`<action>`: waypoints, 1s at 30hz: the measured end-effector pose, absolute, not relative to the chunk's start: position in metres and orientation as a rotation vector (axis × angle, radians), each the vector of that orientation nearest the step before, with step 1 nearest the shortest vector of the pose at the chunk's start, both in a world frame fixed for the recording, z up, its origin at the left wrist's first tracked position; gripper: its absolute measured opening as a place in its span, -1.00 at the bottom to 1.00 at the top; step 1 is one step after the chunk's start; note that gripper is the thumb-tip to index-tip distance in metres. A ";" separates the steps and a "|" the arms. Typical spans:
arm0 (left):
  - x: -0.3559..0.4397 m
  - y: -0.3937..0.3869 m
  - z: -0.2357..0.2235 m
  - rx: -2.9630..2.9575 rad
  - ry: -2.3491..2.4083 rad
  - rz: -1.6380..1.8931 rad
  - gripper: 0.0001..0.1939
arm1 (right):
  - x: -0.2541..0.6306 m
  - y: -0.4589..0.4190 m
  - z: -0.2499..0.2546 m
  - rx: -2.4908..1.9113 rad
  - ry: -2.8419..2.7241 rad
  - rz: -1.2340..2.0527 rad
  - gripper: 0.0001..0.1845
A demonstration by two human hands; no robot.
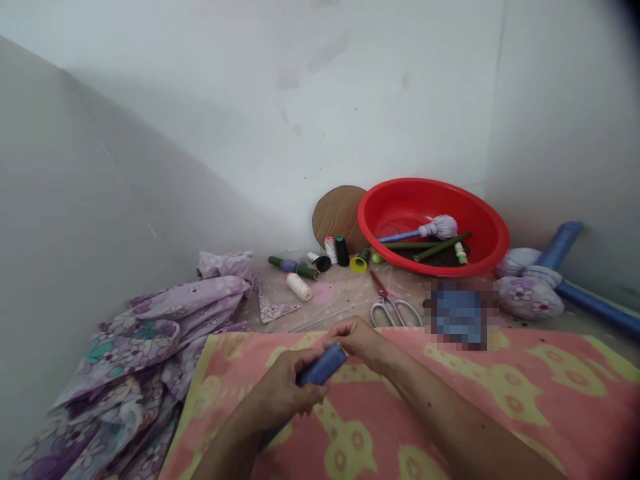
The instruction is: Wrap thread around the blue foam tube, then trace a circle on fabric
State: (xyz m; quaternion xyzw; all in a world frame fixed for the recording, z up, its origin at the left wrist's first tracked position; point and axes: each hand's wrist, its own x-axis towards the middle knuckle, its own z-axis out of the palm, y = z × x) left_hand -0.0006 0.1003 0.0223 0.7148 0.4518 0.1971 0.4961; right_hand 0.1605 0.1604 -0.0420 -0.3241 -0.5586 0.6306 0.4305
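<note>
A stick wrapped in smooth blue material (327, 365) slants up over the cloth, its pale upper end facing right. My left hand (293, 387) is wrapped round it, and its lower part passes below the wrist. Close to the upper end, my right hand (356, 339) is closed in a pinch, with fingertips at the stick's far edge. What lies between those fingertips is too small to make out. Beneath both hands spreads a pink and yellow patterned cloth (345, 427).
Floral fabric (150, 360) is heaped at left. Beyond the cloth lie scissors (393, 308), a white thread spool (299, 287) and a green stick (300, 268). A red basin (493, 247) holds sticks. Cloth-headed blue sticks (533, 293) lie at right. Walls stand close behind.
</note>
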 end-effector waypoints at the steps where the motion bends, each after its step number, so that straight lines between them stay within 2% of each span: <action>1: 0.001 0.101 0.022 1.688 1.098 0.525 -0.68 | 0.160 0.160 -0.041 -0.826 -1.350 1.582 -0.81; 8: 0.007 0.108 0.012 1.448 1.003 0.773 -0.44 | 0.157 0.155 -0.035 -0.851 -1.216 1.558 -0.66; 12: 0.007 0.114 0.007 1.366 1.024 0.858 -0.33 | 0.156 0.152 -0.033 -0.821 -1.180 1.563 -0.66; 19: 0.006 0.116 0.013 1.371 1.039 0.877 -0.38 | 0.155 0.152 -0.032 -0.799 -1.214 1.483 -0.71; 24: 0.004 0.117 0.012 1.344 1.093 0.879 -0.33 | 0.154 0.150 -0.032 -0.721 -1.212 1.413 -0.79; 30: 0.004 0.118 0.009 1.407 1.131 0.895 -0.36 | 0.152 0.156 -0.040 -0.699 -1.344 1.362 -0.76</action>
